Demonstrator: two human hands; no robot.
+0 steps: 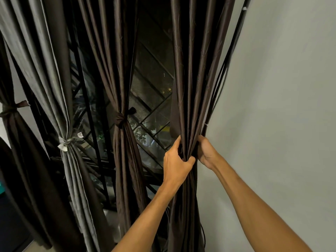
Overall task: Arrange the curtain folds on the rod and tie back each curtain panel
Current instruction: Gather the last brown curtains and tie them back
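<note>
The rightmost dark brown curtain panel [196, 73] hangs beside the wall, gathered into a bunch at waist height. My left hand [176, 160] grips the bunch from the left, thumb across the front. My right hand [206, 150] grips it from the right, fingers tucked behind the folds. No tie shows around this panel. To its left, another brown panel [120, 70] is cinched with a brown tie [121, 120]. A grey panel [54, 88] is bound with a pale tie [67, 141]. At the far left a brown panel [11, 133] carries a tie [11, 109]. The rod is out of view.
A pale wall [281, 106] stands right of the held panel, with dark cables [225, 70] running down its edge. Behind the curtains is a window with a black metal grille [154, 110] and darkness outside. Floor shows at the bottom left.
</note>
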